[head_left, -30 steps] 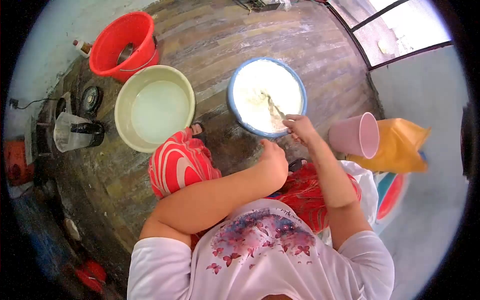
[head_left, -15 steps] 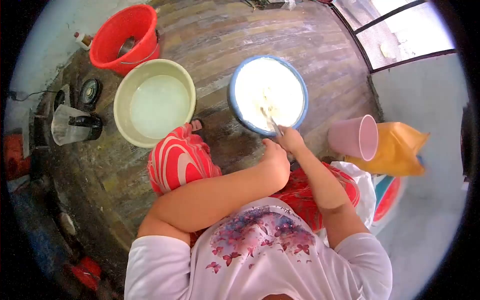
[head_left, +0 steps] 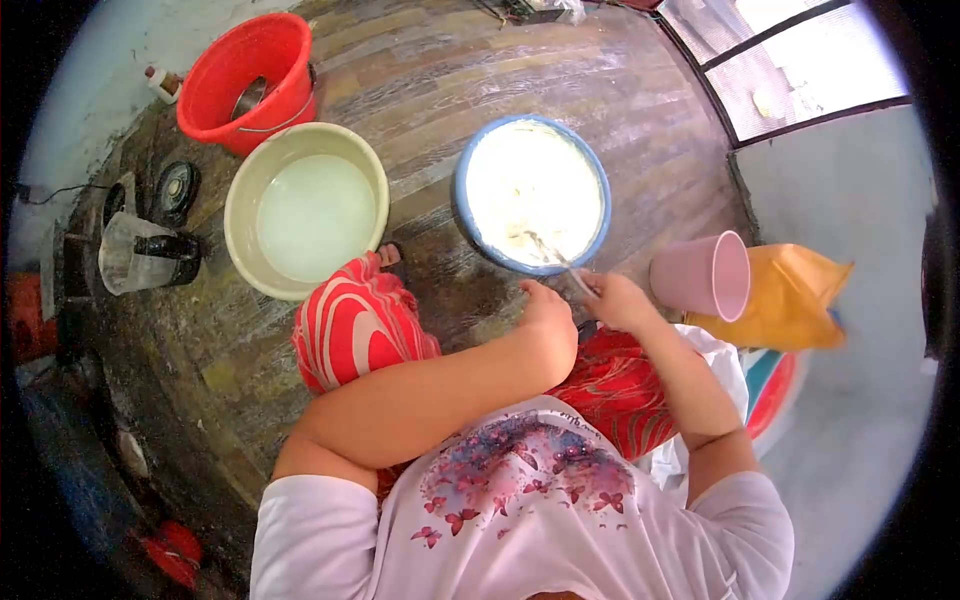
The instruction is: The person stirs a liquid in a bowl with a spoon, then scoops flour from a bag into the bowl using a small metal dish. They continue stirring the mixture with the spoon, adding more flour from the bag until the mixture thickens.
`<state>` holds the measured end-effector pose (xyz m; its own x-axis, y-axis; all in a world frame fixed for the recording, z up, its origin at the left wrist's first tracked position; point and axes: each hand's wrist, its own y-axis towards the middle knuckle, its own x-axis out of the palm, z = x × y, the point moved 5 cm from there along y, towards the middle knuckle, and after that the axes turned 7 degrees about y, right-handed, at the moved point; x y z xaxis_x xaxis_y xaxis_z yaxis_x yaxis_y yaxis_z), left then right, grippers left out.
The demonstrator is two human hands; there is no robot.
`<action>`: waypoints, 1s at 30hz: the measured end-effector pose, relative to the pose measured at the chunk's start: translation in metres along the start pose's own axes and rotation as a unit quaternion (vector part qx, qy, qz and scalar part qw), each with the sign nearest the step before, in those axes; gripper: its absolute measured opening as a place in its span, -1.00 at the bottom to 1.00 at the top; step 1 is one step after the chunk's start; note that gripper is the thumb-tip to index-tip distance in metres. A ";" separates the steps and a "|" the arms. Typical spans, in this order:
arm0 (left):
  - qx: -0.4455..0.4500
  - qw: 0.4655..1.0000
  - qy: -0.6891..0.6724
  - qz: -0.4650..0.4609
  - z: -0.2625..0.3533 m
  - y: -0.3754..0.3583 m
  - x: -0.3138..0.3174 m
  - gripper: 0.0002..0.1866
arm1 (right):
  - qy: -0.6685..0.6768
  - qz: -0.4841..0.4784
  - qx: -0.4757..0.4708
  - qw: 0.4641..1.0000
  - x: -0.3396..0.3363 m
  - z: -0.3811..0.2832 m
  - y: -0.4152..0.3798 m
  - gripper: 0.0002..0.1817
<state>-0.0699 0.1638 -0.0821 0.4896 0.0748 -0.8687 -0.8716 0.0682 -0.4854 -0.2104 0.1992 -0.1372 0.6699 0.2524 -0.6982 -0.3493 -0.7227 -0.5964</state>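
A blue-rimmed tub on the floor holds a thick white mass with a rough, stirred patch near its front. My right hand is closed around the handle of a metal spoon, just outside the tub's front right rim. The spoon slants up and left over the rim, its far end in the white mass. My left hand hangs loosely from a bent wrist between my knees, holding nothing, its fingers pointing toward the tub. Its forearm lies across my lap.
A cream basin of cloudy liquid stands left of the tub, a red bucket behind it. Far left are a clear blender jug and a round black lid. On my right are a pink bin and a yellow bag.
My right hand has moved right and slightly down with the spoon, which now lies more slanted across the rim. My left hand stays nearly in place.
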 end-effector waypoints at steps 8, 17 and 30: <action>0.002 1.000 0.007 -0.026 0.001 0.003 0.000 -0.59 | 0.144 0.103 0.039 0.983 0.058 0.020 0.090 -0.46; -0.005 1.000 -0.014 -0.011 -0.001 -0.003 -0.003 -0.61 | 0.088 0.004 -0.005 0.996 -0.023 -0.008 0.009 -0.53; -0.010 1.000 0.007 -0.012 -0.002 0.008 0.001 -0.61 | 0.284 0.078 0.088 0.952 0.041 -0.023 0.098 -0.48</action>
<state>-0.0764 0.1620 -0.0873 0.5107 0.0597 -0.8577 -0.8597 0.0505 -0.5083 -0.2019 0.1239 -0.2155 0.8299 -0.2736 -0.4862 -0.5437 -0.5921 -0.5948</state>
